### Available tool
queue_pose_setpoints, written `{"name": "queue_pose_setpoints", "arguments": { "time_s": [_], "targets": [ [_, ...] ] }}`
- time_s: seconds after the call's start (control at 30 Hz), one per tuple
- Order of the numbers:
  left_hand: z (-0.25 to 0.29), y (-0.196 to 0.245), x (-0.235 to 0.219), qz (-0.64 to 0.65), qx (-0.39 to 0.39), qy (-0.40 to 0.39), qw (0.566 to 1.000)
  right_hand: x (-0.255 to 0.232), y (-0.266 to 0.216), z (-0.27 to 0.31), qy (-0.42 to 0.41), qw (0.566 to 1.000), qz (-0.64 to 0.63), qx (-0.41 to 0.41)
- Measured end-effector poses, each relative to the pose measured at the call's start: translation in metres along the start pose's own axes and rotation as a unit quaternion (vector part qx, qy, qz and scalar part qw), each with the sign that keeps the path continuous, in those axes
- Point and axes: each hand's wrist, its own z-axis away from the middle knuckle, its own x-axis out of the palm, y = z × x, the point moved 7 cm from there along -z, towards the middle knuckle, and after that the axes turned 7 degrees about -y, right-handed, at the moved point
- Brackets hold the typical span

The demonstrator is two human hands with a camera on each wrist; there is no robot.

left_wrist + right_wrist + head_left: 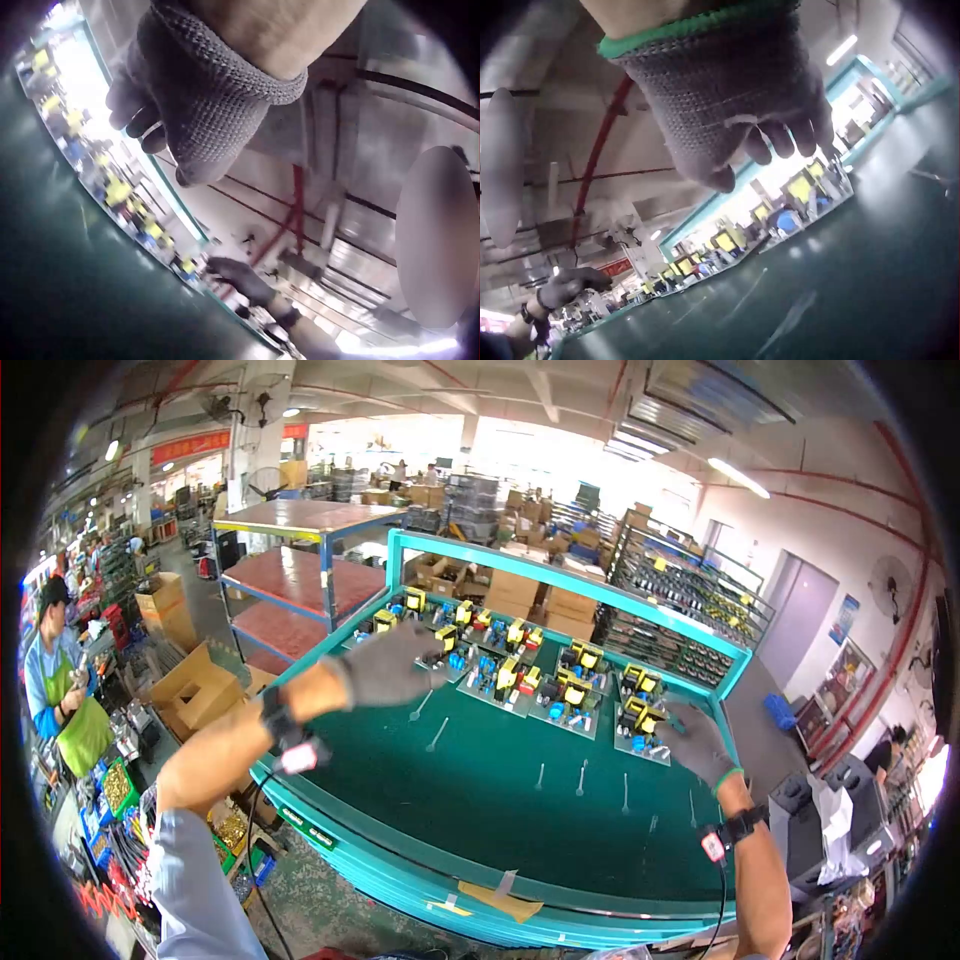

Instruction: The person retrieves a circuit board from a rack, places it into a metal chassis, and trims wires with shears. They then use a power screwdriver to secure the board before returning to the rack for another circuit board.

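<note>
Circuit boards with yellow, blue and black parts stand in joined panels on a green surface. In the head view the gloved left hand is over the left part of the row, its fingers loosely bent; contact with a board cannot be told. The gloved right hand is at the right end, fingertips beside the outermost panel. The right wrist view shows the right hand's loosely bent fingers near that panel's edge. In the left wrist view nothing shows in the left hand.
A teal frame rises behind the boards. Pale streaks mark the green surface. Left are a shelf rack, an open carton and a person in a green apron. Black bins stand at the right.
</note>
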Motion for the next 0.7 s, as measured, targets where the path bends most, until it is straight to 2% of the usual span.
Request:
{"name": "queue_pose_setpoints", "arguments": {
  "time_s": [0.07, 0.1, 0.13, 0.17, 0.2, 0.3, 0.33, 0.37, 0.43, 0.5, 0.57, 0.6, 0.7],
  "targets": [
    [-0.045, -0.061, 0.012, -0.066, -0.009, 0.020, 0.998, 0.006, 0.037, -0.034, -0.018, 0.999, 0.031, -0.023],
    [-0.057, -0.078, 0.017, -0.070, -0.068, -0.007, 0.995, 0.006, 0.051, -0.048, -0.025, 0.998, 0.046, -0.033],
    [-0.071, -0.091, 0.012, -0.079, -0.124, -0.027, 0.989, -0.001, 0.045, -0.052, -0.048, 0.997, 0.065, -0.005],
    [-0.082, -0.104, 0.009, -0.086, -0.178, -0.047, 0.979, -0.009, 0.037, -0.056, -0.058, 0.996, 0.071, -0.013],
    [-0.088, -0.111, 0.008, -0.062, -0.184, -0.040, 0.980, -0.017, 0.031, -0.061, -0.069, 0.994, 0.078, -0.019],
    [-0.116, -0.129, 0.011, 0.009, -0.230, -0.150, 0.962, -0.026, 0.036, -0.085, -0.095, 0.992, 0.072, -0.035],
    [-0.131, -0.172, 0.028, -0.052, -0.245, -0.069, 0.966, -0.026, 0.031, -0.089, -0.103, 0.993, 0.048, -0.041],
    [-0.141, -0.198, 0.040, -0.068, -0.220, -0.049, 0.972, -0.026, 0.029, -0.091, -0.108, 0.993, 0.026, -0.043],
    [-0.151, -0.186, 0.037, -0.016, -0.218, -0.109, 0.970, -0.017, 0.048, -0.112, -0.096, 0.993, 0.065, -0.005],
    [-0.161, -0.192, 0.041, 0.006, -0.234, -0.155, 0.960, -0.003, 0.061, -0.131, -0.094, 0.992, 0.083, 0.025],
    [-0.171, -0.202, 0.045, -0.037, -0.248, -0.160, 0.955, 0.007, 0.065, -0.148, -0.105, 0.989, 0.092, 0.044],
    [-0.179, -0.197, 0.044, -0.013, -0.165, -0.103, 0.981, 0.011, 0.067, -0.155, -0.099, 0.991, 0.080, 0.042],
    [-0.190, -0.210, 0.060, -0.018, -0.225, -0.179, 0.958, 0.027, 0.076, -0.178, -0.113, 0.991, 0.046, 0.048]
  ]
}}
